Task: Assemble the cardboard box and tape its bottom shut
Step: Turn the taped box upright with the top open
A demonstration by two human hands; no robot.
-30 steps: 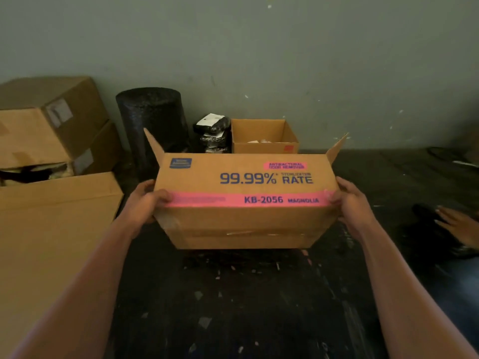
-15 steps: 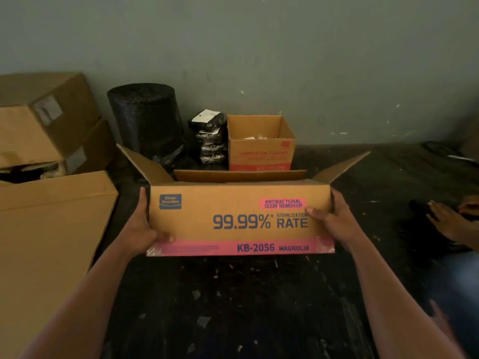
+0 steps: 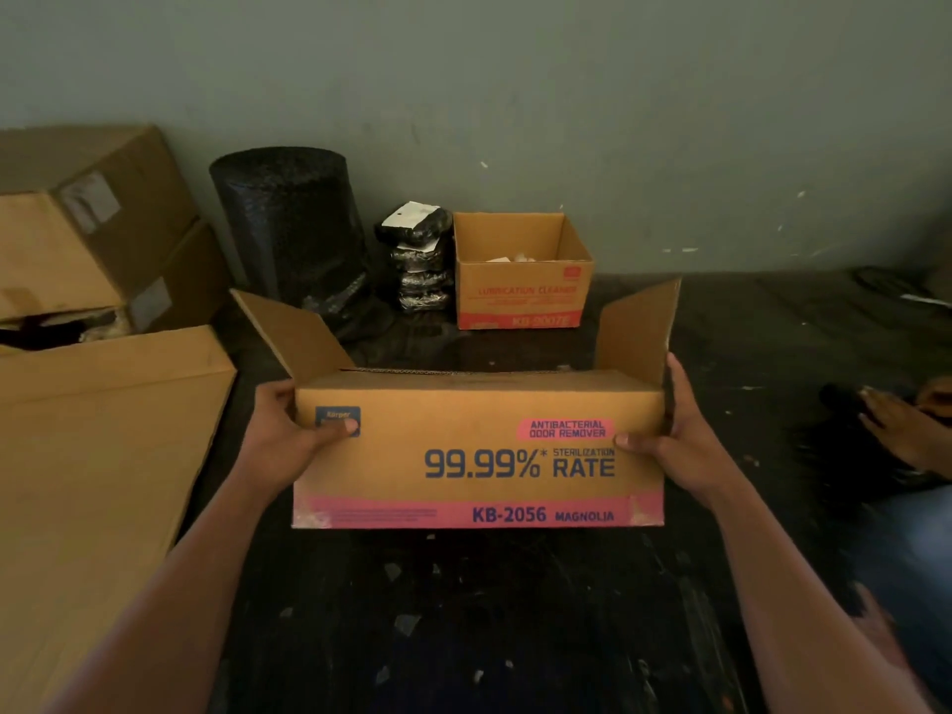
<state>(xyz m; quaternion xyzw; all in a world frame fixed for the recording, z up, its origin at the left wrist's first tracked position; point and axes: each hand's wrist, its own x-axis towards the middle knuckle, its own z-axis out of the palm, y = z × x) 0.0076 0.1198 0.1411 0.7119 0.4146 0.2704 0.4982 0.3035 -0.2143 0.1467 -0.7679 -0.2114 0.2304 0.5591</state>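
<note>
The left hand and right hand gripped opposite ends of the cardboard box, thumbs across its front. That likely kept it squared, side flaps open.

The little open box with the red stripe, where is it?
In the head view, the little open box sits at the back by the wall, just right of the stack of black packets and behind the big printed box.
</note>
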